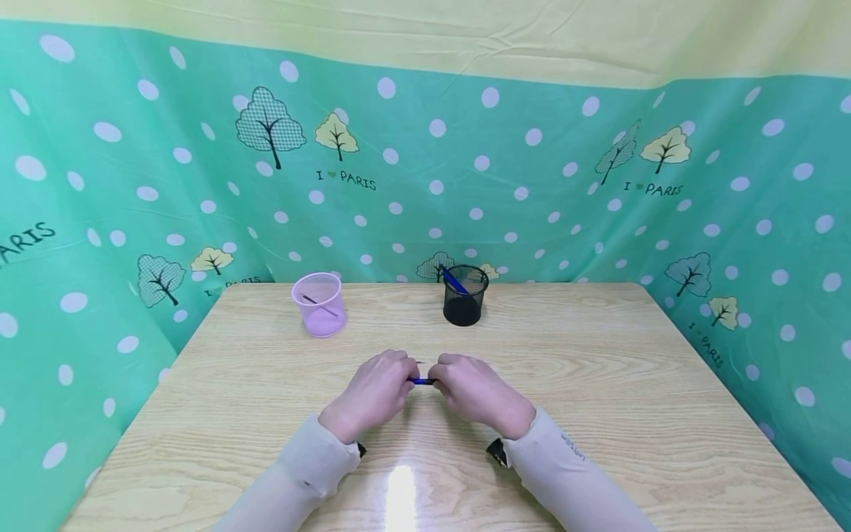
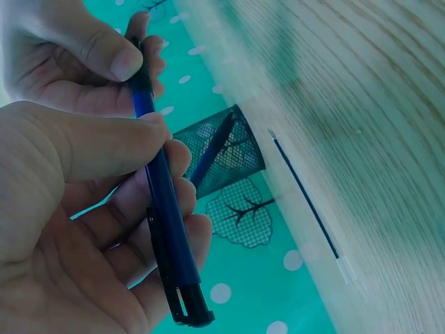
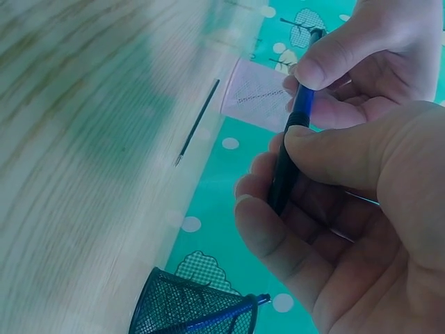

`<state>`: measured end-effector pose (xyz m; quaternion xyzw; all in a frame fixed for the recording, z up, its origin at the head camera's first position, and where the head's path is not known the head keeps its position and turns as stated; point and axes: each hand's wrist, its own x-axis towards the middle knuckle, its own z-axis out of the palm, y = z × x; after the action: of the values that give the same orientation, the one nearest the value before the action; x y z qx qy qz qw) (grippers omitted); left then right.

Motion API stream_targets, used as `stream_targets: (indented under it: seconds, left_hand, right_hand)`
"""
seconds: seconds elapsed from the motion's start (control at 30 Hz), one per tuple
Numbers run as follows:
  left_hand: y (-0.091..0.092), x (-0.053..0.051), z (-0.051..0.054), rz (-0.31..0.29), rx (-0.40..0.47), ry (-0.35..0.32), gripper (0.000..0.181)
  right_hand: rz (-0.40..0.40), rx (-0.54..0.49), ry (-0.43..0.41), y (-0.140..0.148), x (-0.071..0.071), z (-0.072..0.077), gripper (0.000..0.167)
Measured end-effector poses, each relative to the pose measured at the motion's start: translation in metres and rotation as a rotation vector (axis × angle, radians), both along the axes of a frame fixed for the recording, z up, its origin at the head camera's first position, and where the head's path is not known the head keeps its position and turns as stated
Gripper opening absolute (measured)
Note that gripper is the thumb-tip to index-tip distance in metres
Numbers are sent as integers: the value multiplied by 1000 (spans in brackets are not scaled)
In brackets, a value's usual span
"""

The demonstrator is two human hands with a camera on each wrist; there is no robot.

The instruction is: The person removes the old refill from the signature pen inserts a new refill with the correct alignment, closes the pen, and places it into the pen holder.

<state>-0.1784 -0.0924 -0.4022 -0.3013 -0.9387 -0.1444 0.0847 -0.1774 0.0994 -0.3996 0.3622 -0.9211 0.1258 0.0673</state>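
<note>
My left hand (image 1: 377,386) and right hand (image 1: 475,389) meet over the middle of the table, both on one blue pen (image 2: 164,216) with black ends. In the left wrist view, the left thumb and fingers pinch the blue barrel near the clip end. The right thumb and fingers pinch the black grip section (image 3: 281,170) at the other end, as the right wrist view shows. On the table just beyond the hands lies a thin dark ink refill (image 2: 306,198) with a metal tip; in the head view the hands mostly hide it.
A lilac mesh pen cup (image 1: 320,304) holding a thin dark refill stands at the back left. Behind the hands, a black mesh pen cup (image 1: 462,297) holds a blue pen (image 1: 453,280). A green dotted curtain (image 1: 425,170) hangs along the table's back and sides.
</note>
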Motion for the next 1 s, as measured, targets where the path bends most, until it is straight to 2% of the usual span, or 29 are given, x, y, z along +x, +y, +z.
stream_targets:
  seconds: [0.3,0.8,1.0]
  left_hand:
    - [0,2,1,6,9,-8,10]
    - [0,2,0,-21,3,73,12]
    - [0,0,0,0,32,32,11]
  right_hand:
    - [15,-5,-26,0,0,0,9]
    - [28,-30,-49,1,1,3,11]
    - [12,-36,-38,1,0,2,11]
